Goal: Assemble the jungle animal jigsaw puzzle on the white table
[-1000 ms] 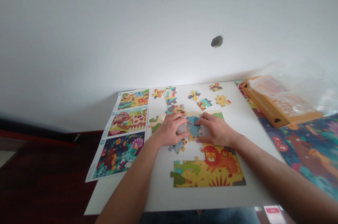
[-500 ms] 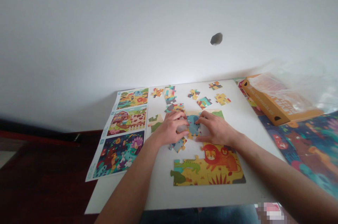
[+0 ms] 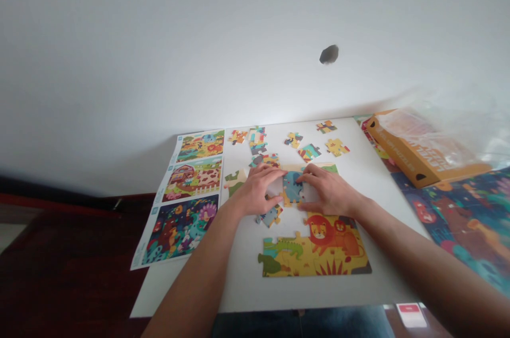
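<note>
Blue elephant puzzle pieces (image 3: 293, 187) lie joined on the white table, between my two hands. My left hand (image 3: 258, 189) grips their left edge, index finger at the top corner and thumb lower down. From the right, my right hand (image 3: 330, 189) has its index finger on the elephant and its thumb near the lower edge. A green-topped piece (image 3: 329, 168) shows beyond the right hand, partly hidden by it. Just below is a joined section with lions (image 3: 334, 239) and a crocodile. A loose grey-blue piece (image 3: 269, 216) sits under my left thumb.
Several loose puzzle pieces (image 3: 309, 152) are spread toward the wall. A sheet with three pictures (image 3: 187, 197) lies along the left edge. At the right are an orange puzzle box (image 3: 406, 154) with clear plastic on it and a dark finished puzzle (image 3: 458, 216).
Both hands stay at the elephant pieces, with fingers shifted slightly. The right hand's fingers have opened a little wider. The camera view has moved slightly.
</note>
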Motion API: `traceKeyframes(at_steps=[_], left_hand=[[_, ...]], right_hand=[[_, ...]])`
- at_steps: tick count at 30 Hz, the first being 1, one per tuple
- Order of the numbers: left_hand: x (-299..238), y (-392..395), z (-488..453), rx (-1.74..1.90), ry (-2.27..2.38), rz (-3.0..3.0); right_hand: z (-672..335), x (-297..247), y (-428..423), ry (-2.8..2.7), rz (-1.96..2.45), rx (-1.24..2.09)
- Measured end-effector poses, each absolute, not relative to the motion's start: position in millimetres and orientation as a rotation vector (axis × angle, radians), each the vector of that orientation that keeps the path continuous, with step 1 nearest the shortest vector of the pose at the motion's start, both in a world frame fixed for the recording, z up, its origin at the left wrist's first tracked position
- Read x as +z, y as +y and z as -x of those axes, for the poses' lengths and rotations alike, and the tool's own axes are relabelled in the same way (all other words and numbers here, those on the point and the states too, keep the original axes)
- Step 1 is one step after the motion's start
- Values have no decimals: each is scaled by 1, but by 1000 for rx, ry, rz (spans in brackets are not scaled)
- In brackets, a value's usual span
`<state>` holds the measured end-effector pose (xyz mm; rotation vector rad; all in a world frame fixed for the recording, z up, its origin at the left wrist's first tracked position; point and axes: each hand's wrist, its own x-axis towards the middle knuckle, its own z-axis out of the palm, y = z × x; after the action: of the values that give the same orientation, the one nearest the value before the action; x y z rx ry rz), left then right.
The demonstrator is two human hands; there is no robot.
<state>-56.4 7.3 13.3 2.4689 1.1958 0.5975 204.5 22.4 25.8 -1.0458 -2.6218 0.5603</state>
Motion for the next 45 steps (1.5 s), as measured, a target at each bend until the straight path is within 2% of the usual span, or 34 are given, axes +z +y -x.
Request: traceKeyframes(at_steps=[45], left_hand=[[15, 9, 58, 572, 1178, -2523]], right_hand=[[-207, 30, 25, -2597, 1068, 570]])
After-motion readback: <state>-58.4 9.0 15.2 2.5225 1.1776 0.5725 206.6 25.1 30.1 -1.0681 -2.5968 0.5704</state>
